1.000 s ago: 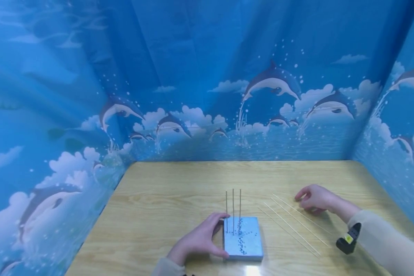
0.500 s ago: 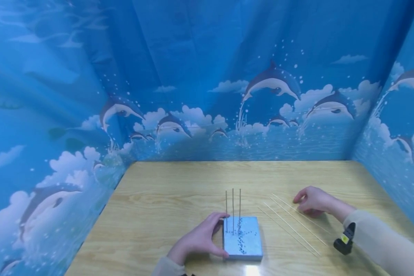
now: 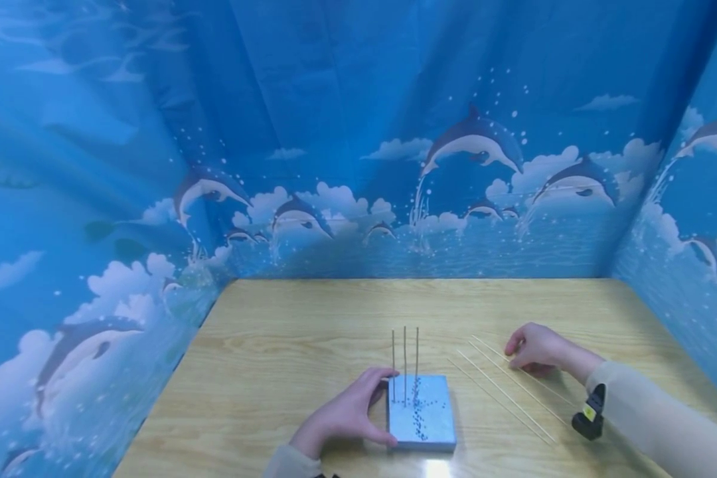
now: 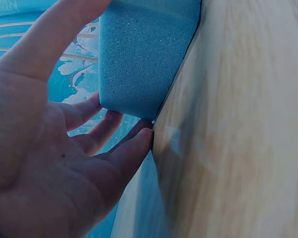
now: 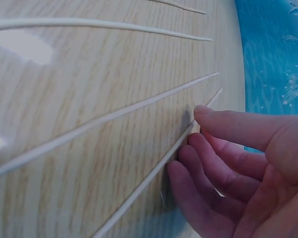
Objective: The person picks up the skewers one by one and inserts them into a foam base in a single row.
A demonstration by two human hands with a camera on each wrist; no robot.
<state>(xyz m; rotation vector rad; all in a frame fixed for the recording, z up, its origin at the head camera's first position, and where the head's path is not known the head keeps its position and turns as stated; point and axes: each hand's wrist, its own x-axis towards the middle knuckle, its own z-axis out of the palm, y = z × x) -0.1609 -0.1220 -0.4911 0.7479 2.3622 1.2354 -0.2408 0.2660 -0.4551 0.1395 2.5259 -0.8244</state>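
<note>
A light-blue foam block (image 3: pixel 433 425), dotted with dark holes, lies flat on the table in the head view. Three thin wooden sticks (image 3: pixel 404 362) stand upright in its back left part. My left hand (image 3: pixel 348 409) grips the block's left side, thumb at the front corner and fingers at the back. The left wrist view shows the block's side face (image 4: pixel 139 59) close up, beside the fingers. My right hand (image 3: pixel 540 346) is at the rightmost loose stick; in the right wrist view its thumb and forefinger pinch that stick (image 5: pixel 139 191) near the far end.
Several thin sticks lie slanting on the wooden table (image 3: pixel 287 332) right of the block, including a middle stick (image 3: pixel 504 395) beside the right hand. Blue dolphin-print curtains (image 3: pixel 346 133) enclose the table's back and sides.
My right hand has shifted slightly left and toward me, onto the rightmost loose stick. The left hand and the block have stayed put.
</note>
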